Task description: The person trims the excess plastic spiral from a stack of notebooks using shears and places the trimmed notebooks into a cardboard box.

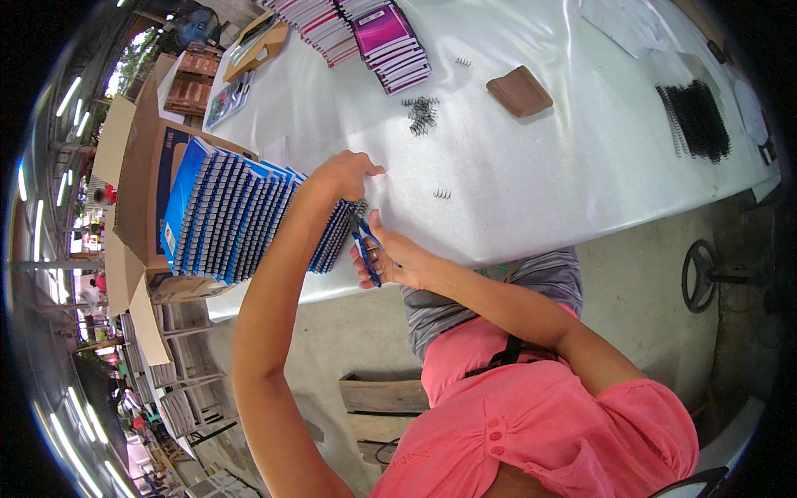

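Note:
A long row of blue spiral notebooks (228, 217) stands on the table's left side, their dark wire coils facing me. My left hand (344, 173) is closed at the upper corner of the right-end notebook, one finger sticking out; its other fingers are partly hidden. In my right hand (386, 253) are blue-handled pliers (366, 259). Their jaws point up at the coil end (360, 205) just below my left hand. Loose bits of black wire coil (422, 114) lie in a small heap farther back, and one short piece (442, 194) lies to the right of my hands.
An open cardboard box (133, 199) stands beyond the notebooks at the left. Purple-covered notebooks (388, 41) are stacked at the back. A brown block-like object (520, 91) and a bundle of black coils (697, 120) lie on the white-covered table (548, 183). A wooden bench (382, 394) is below.

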`<state>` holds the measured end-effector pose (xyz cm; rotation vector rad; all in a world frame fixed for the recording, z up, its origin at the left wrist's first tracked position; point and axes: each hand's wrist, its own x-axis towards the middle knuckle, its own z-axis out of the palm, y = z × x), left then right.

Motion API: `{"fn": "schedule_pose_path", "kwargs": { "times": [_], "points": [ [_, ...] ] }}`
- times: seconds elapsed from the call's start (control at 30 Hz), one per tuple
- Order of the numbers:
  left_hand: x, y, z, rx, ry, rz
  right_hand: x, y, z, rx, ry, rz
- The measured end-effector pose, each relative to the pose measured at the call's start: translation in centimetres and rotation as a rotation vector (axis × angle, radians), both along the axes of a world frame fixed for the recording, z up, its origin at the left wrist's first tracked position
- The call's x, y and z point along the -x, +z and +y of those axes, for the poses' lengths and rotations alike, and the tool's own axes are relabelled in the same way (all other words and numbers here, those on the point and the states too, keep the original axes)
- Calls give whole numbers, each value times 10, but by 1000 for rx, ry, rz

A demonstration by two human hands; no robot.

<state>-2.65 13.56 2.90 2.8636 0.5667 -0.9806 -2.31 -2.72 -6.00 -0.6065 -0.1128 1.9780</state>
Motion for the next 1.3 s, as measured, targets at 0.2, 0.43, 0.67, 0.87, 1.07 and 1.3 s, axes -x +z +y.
{"fn": "schedule_pose_path", "kwargs": {
  "times": [0.2, 0.43, 0.67, 0.87, 1.07, 1.3],
  "points": [
    [-1, 0, 0, 23, 30, -33, -3, -1, 4, 12, -41, -9],
    [-1, -4, 1, -12, 19, 29, -4, -8, 4, -7, -12, 102],
    [10, -10, -5, -77, 9, -107, -2, 9, -3, 139, -29, -59],
    [9, -10, -9, -105, -5, -98, 0, -18, 10, 120, -22, -24],
    [3, -19, -13, -81, 116, -20, -8, -49, 13, -158, 196, 432],
    [6, -18, -12, -94, 70, -84, -7, 2, 5, 204, -15, -40]
  ]
}}
